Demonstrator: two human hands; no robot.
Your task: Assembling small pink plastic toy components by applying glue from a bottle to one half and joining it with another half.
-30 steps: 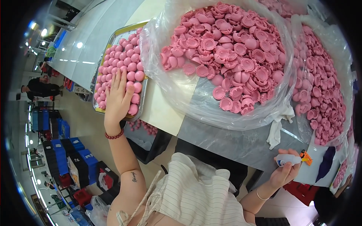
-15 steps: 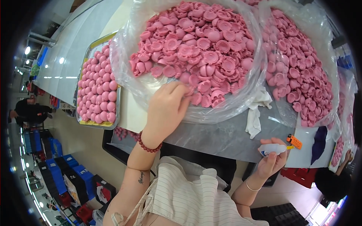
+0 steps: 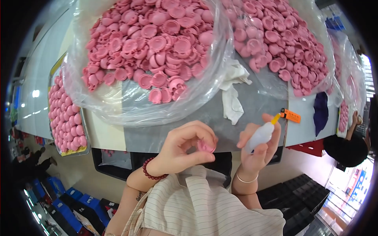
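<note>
Just over the table's near edge, my left hand [image 3: 185,147] pinches a pink half-shell [image 3: 206,146], its hollow side partly showing. A small white glue bottle [image 3: 260,137] with a yellow nozzle is gripped in my right hand [image 3: 258,151], the nozzle pointing up and to the right. The two hands are a short gap apart. Beyond my left hand, a clear plastic bag [image 3: 138,118] lies wide open around a heap of pink half-shells [image 3: 157,43]. A crumpled white cloth [image 3: 232,104] lies beyond the gap between my hands.
At far left stands a tray of pink balls [image 3: 67,118]. A second bag of pink shells [image 3: 283,51] sits at the back right. An orange lighter [image 3: 290,115] and a dark purple cloth [image 3: 321,112] lie on the right. Another person's hand [image 3: 356,118] shows at far right.
My left hand has come back from the open bag toward me, now with a half-shell in it. My right hand has lifted and turned the bottle more upright. The view has shifted to the right.
</note>
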